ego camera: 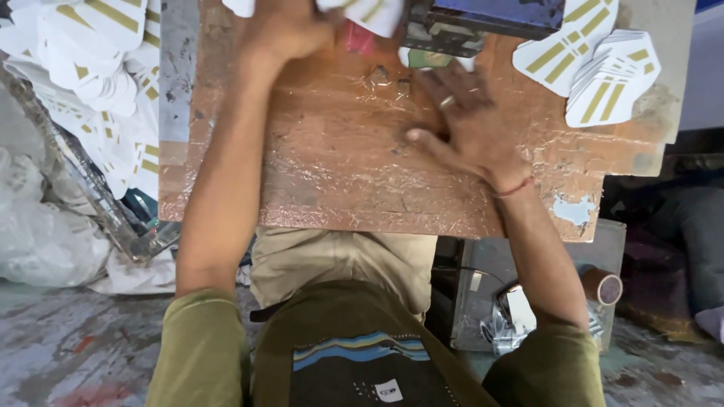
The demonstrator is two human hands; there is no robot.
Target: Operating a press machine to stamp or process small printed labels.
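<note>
While the left hand [290, 30] curls over white cut pieces with gold stripes [369, 13] at the far edge of the board, its fingers bent down onto them though the grip itself is hidden under the knuckles, the right hand [471, 120] lies flat and released, fingers spread, palm down on the work surface. Item: brown board wrapped in wrinkled clear plastic film [339, 166], glossy, creased, chipped at its near right corner. Item: small green-and-white piece [428, 58], just beyond the right fingertips, partly under a dark boxy metal machine with a blue top [483, 22] at the far edge. Item: pink scrap [359, 39], beside the left hand, partly covered. Item: fanned stack of white shaped cards with gold bars [596, 71], thin and smooth, on the far right of the board. Item: large loose heap of the same white gold-striped cards [98, 83], left of the board, spilling down past a metal frame [90, 196]. Item: red thread band [516, 188] on the right wrist; ring on one right finger. Item: grey metal box [483, 264] below the board on the right, with a roll of tape on a cardboard core [603, 286] and crumpled silver scraps [505, 324]. Item: crumpled white plastic sheeting [45, 234] on the floor, left.
</note>
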